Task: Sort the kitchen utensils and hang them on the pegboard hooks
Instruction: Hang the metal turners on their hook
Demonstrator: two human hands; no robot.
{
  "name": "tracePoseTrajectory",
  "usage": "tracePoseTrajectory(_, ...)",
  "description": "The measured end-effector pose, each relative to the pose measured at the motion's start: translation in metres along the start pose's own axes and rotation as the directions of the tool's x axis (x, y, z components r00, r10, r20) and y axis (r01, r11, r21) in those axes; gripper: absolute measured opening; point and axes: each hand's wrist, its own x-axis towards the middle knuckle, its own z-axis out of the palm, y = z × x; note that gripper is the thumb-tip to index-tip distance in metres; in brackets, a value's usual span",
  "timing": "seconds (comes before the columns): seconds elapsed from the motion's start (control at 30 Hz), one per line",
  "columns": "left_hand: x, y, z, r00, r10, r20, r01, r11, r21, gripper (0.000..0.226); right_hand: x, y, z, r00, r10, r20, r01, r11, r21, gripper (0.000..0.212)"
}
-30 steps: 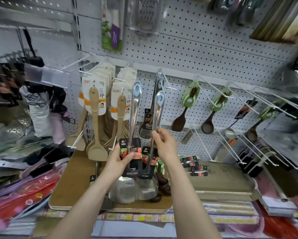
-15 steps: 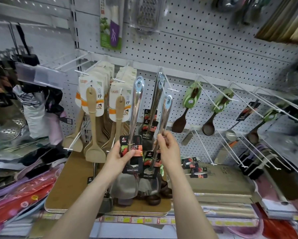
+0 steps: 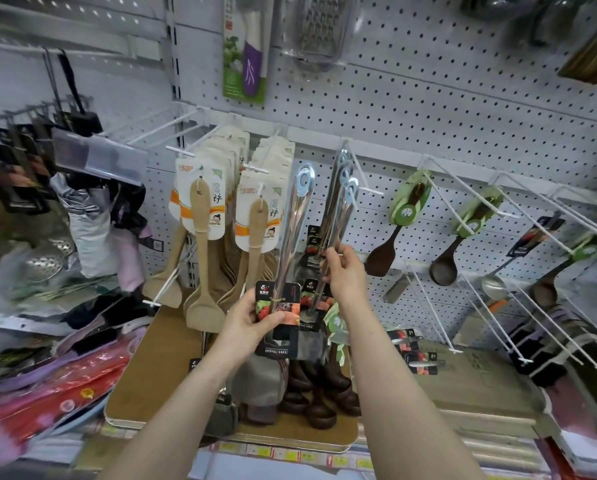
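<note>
Head view: left hand [image 3: 252,320] is gripping steel spatula [image 3: 292,230] by its card; right hand [image 3: 345,271], at one o'clock, is pinching second spatula [image 3: 342,216] mid-handle; probably slick, blade-heavy

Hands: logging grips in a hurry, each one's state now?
Left hand: closed, holding a steel spatula.
Right hand: closed, holding a second steel spatula.

Hanging wooden spatulas [image 3: 200,265] block the left; bare pegboard [image 3: 428,116] above the hook rail [image 3: 394,156] lies open.
</note>
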Motion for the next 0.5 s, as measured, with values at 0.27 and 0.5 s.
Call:
tracePoseTrajectory(0.27,0.017,0.007,-0.004,0.998,0.021,-0.061,-0.018,0.999,0.05,0.032,0.049,0.001,0.009,0.997,0.028,-0.065,-0.03,0.999,-0.024,0.017)
tracePoseTrajectory(0.5,0.015,-0.002,-0.001,0.999,-0.013,-0.052,0.014,1.0,0.013,0.033,0.029,0.004,0.0,0.994,0.088,-0.063,-0.087,0.996,0.024,0.015)
